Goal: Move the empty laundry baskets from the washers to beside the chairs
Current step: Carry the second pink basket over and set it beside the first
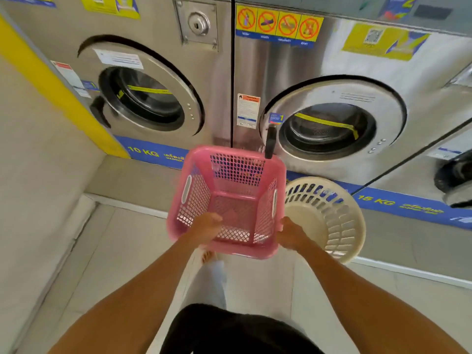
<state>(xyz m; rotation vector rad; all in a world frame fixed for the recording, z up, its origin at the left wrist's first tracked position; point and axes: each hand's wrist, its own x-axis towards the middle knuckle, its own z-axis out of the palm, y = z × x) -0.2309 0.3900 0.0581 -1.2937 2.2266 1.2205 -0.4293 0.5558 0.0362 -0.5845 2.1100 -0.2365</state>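
An empty pink square laundry basket (227, 180) is held up in front of the washers. My left hand (205, 226) grips its near rim at the left corner, and my right hand (291, 235) grips the near right corner. To its right, a round cream basket (332, 215) stands on the step below the 15 KG washer (332, 123), partly hidden by the pink one. The 10 KG washer (143, 98) is at the left. No chairs are in view.
Both washer doors are closed. A raised concrete step (132, 180) runs along the washers' base. A beige wall with a yellow stripe (38, 80) closes the left side. Tiled floor (122, 251) lies below me. A third machine's door (454, 175) shows at far right.
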